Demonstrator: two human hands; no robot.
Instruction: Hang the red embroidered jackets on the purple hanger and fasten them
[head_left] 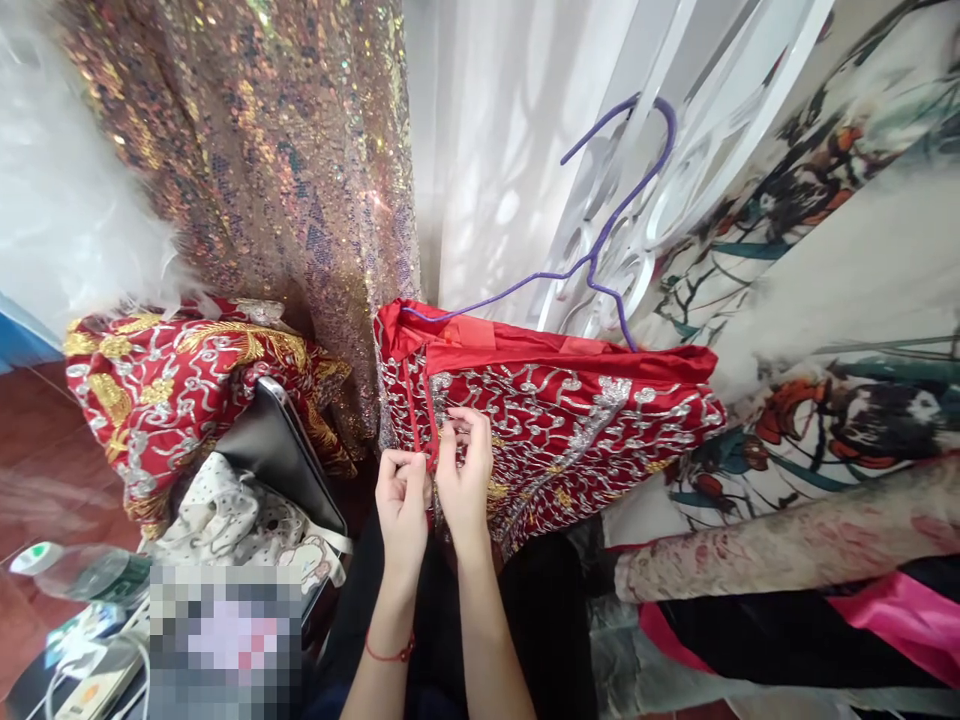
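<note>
In front of me a red skirt with silver and gold embroidery hangs by its plain red waistband from a purple hanger. Toward its left end runs an opening edged with narrow red trim. My left hand is closed in a pinch on the skirt's edge at the lower part of this opening. Just right of it, my right hand is closed too, thumb and fingers pinching the skirt at the trim. The fingertips hide the exact bit of cloth between them. A red string bracelet circles the left wrist.
At left lies another red embroidered garment, with a dark tablet-like device, a dotted cloth and a plastic bottle. A sequined fabric hangs behind. Fabric rolls lie at right, below a white openwork panel.
</note>
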